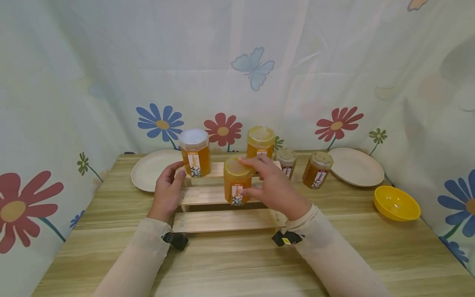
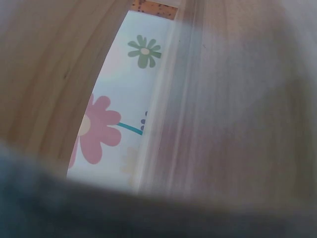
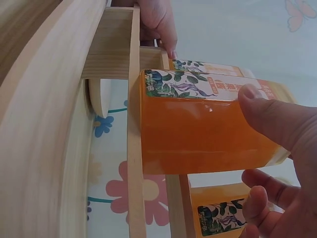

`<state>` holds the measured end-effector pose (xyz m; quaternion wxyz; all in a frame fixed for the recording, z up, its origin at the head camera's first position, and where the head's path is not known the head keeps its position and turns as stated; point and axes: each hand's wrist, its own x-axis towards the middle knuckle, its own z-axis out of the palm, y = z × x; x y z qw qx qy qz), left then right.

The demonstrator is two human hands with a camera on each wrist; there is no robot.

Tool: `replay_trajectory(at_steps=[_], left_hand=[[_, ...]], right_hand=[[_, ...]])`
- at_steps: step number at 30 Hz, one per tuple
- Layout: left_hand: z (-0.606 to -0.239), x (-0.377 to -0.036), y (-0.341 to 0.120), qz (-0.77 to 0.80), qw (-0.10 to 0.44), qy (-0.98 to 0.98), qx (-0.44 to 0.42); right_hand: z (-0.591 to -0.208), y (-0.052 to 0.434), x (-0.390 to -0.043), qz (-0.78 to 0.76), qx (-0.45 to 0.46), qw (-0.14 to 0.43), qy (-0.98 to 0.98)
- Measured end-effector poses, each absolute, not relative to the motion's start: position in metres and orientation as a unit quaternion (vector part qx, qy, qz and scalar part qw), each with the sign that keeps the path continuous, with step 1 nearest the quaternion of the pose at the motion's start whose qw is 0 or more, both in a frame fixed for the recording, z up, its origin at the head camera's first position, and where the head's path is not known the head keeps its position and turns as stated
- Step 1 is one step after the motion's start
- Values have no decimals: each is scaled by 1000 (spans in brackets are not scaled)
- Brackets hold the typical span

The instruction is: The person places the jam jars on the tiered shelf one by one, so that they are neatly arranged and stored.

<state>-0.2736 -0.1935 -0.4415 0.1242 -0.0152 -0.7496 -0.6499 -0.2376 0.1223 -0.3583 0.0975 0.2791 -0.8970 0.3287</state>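
Observation:
My right hand (image 1: 272,187) holds a honey jar (image 1: 231,185) with a yellowish lid, fingers over its lid and thumb on its label. That jar is upright at the wooden stepped rack (image 1: 222,220), its base close over the middle step in the right wrist view. On the top step stand a white-lidded honey jar (image 1: 200,161) at the left and another honey jar (image 1: 259,144) at the right. Beside the white-lidded jar, my left hand (image 1: 168,192) grips the rack's left end, fingers curled. Pale wood fills most of the left wrist view.
Two darker jars, one behind the rack's right end (image 1: 287,159) and another (image 1: 316,171) farther right, stand on the wooden table (image 1: 230,268). A cream plate (image 1: 148,169) lies at the left, another plate (image 1: 358,167) at the right, near a yellow bowl (image 1: 397,204). Flowered cloth hangs behind.

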Motion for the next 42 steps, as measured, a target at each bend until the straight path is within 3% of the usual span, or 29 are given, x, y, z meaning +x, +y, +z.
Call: replay_trajectory(at_steps=[27,38,42], left_hand=[[-446,-276,-195,-645,137,-751,-23],[-445,-277,-195,-650,131,-748,-26],[-445,-276,-195,-649,128,-749,-26]], right_hand=[[-373,106,-236,323,275,97,-900],[-366,109,-234,318,276,88,-903],[-358,117,-232,329,274,108,-897]])
